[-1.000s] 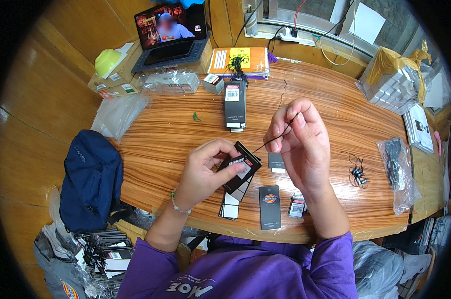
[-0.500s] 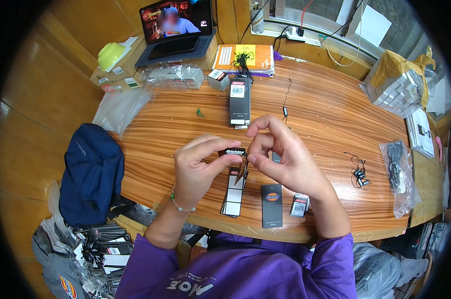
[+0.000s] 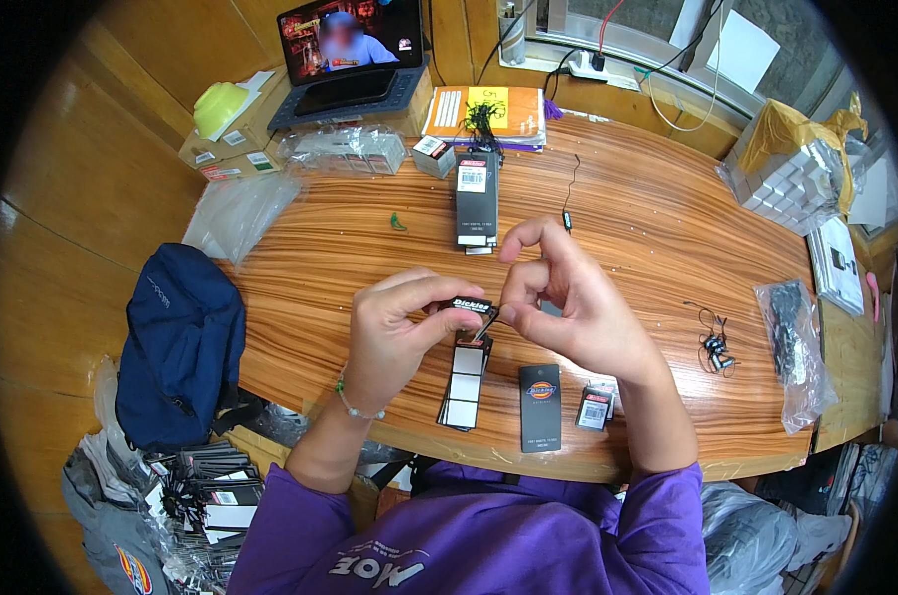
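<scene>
My left hand [image 3: 394,322] pinches a small black hang tag [image 3: 470,304] with white lettering between thumb and fingers. Against the tag's right end, the thumb and a finger of my right hand [image 3: 578,302] are pressed together; what they grip is too small to make out. The right index finger is raised and bent. Just below the held tag lies a stack of white-and-black label strips [image 3: 462,387]. To its right are a dark grey hang tag [image 3: 541,421] and a small pile of barcode labels [image 3: 595,408]. Another grey item is partly hidden beneath my right hand.
Beyond my hands lies a stack of grey hang tags [image 3: 478,213] with black strings [image 3: 482,124]. Loose strings [image 3: 716,349] and a plastic bag [image 3: 794,347] lie at the right. A laptop [image 3: 353,50] stands at the back left; a navy bag [image 3: 181,347] sits at the left edge.
The held tag has tilted, its right end lower. My right hand has shifted slightly right and up, with its index finger lifted more. The left hand has hardly moved.
</scene>
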### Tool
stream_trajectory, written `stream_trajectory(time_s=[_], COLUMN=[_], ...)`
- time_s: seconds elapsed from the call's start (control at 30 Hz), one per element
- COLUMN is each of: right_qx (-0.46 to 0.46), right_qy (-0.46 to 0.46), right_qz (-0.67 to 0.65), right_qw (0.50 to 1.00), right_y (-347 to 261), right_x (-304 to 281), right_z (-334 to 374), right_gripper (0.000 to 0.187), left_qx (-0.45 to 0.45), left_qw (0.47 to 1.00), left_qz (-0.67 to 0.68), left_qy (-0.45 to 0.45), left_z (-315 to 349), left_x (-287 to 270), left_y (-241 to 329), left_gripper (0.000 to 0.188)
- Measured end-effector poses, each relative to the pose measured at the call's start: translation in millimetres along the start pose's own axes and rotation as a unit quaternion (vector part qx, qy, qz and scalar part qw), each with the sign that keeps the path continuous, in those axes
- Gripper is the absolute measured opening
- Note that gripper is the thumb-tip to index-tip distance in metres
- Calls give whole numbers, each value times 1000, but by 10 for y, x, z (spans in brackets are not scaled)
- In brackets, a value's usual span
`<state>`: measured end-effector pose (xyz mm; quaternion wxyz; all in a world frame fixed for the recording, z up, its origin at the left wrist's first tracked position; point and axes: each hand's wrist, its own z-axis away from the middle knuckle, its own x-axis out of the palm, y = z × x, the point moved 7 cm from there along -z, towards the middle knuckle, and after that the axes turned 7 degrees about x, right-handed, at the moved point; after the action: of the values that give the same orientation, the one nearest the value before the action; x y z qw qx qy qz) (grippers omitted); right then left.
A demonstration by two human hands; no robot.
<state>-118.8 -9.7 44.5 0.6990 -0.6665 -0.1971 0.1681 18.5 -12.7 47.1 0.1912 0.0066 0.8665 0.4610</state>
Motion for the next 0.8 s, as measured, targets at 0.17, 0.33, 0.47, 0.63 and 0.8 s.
stream_trajectory(time_s=[0.17, 0.33, 0.47, 0.63, 0.8], right_qx=[14, 21, -16, -105, -102], right_qy=[-3, -17, -9, 34, 39], right_qz=[-13, -50, -104, -79, -86], right_qw=[1000, 998, 994, 991, 990], right_y=[56, 134, 164, 133, 148], right_x=[0, 55, 74, 38, 77], right_z=[-19, -59, -121, -148, -148], right_gripper=[35, 33, 33, 34, 32], left_qx=[-6, -25, -50, -89, -95], left_qw=[999, 999, 998, 987, 976], left_qz=[-23, -18, 17, 135, 193], left_qy=[-30, -42, -21, -7, -23], left_z=[-15, -1, 17, 44, 56], left_x=[19, 18, -20, -41, -39], left_y=[35, 9, -42, -109, -122], left_gripper=[14, 14, 14, 11, 12])
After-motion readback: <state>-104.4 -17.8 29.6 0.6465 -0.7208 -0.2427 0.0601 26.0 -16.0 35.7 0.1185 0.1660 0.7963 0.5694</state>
